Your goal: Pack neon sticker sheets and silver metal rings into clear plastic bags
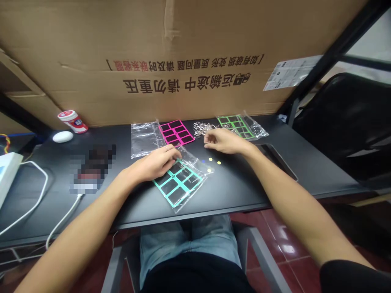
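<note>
My left hand [159, 162] lies on the upper edge of a clear bag that holds a teal grid frame [180, 183], fingers curled and pressing on it. My right hand [224, 141] rests further back, fingers bent, next to a pile of small metal rings [201, 128]; what the fingertips pinch is too small to name. A pink grid frame [177, 132] lies behind my left hand. A green grid frame in a clear bag [238, 125] lies behind my right hand. Small yellow dots [214, 162] sit on the black desk [275, 187] between my hands.
An empty clear bag [143, 138] lies left of the pink frame. A red-and-white tub [72, 121] and a white mouse [62, 136] sit far left, with white cables [36, 199]. A large cardboard box [183, 53] walls the back. A black chair [345, 118] stands right.
</note>
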The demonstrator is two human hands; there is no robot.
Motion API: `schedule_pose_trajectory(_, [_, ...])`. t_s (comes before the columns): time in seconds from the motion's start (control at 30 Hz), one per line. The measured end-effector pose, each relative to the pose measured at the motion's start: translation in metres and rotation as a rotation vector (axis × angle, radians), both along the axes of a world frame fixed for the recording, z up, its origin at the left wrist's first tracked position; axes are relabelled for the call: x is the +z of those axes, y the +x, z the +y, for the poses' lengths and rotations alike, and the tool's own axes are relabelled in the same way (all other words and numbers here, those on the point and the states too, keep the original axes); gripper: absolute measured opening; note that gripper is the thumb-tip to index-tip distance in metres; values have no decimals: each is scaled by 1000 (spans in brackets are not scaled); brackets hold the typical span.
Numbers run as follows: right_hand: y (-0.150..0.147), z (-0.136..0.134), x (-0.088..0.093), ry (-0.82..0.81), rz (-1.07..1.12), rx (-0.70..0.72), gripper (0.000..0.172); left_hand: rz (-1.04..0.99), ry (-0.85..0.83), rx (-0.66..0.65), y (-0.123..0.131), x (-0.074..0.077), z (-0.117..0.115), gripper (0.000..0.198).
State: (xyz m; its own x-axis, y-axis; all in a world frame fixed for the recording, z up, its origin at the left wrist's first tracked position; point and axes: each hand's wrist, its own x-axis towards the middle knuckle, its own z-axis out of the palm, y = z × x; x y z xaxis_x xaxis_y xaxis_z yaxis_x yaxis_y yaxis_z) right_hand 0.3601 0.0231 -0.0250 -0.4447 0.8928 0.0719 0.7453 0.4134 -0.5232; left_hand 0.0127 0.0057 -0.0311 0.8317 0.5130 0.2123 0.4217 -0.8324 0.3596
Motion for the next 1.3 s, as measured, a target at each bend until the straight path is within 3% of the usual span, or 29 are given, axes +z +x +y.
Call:
schedule_pose_trajectory(0.1, [-7, -3, 0, 0, 243, -21, 13, -22, 4, -5, 0, 1, 1, 19])
schedule_pose_trajectory(0.23, [-31, -19, 7, -140, 602, -11, 29, 6, 91, 2, 2, 10, -4, 23])
schedule_pose_trajectory(0.33, [-46, -34, 16, -296, 610, 210, 29, 26, 225, 14, 4, 15, -7, 26])
schedule_pose_trajectory(0.4, [-50, -40, 21, -299, 577, 327, 28, 13, 328, 21, 5, 17, -8, 27])
schedule_pose_trajectory(0.5, [-49, -40, 22, -22, 541, 172, 22, -41, 438, 51, 5, 20, -8, 24])
schedule_pose_trajectory(0.57, [-46, -36, 19, 109, 505, 17, 30, -84, 489, 77, 5, 22, -8, 24])
schedule_pose_trajectory(0.63, [-43, -33, 17, 46, 506, -17, 45, -120, 534, 106, 4, 23, -8, 23])
schedule_pose_trajectory(0.7, [-42, -31, 15, -139, 531, 58, 45, -152, 561, 146, 4, 24, -7, 22])
schedule_pose_trajectory(0.83, [-45, -35, 18, -335, 545, 217, 26, -203, 559, 223, 3, 26, -8, 20])
schedule_pose_trajectory(1.0, [-49, -39, 23, -301, 623, 145, 19, -194, 483, 231, 2, 25, -6, 17])
schedule_pose_trajectory(1.1, [-45, -39, 25, -313, 625, 130, 18, -125, 412, 254, 2, 23, -6, 25])
schedule_pose_trajectory(1.2, [-42, -39, 24, -426, 542, 177, 21, -92, 355, 267, 3, 24, -9, 23])
schedule_pose_trajectory(1.3, [-43, -38, 20, -484, 438, 174, 26, -156, 267, 154, 3, 28, -11, 18])
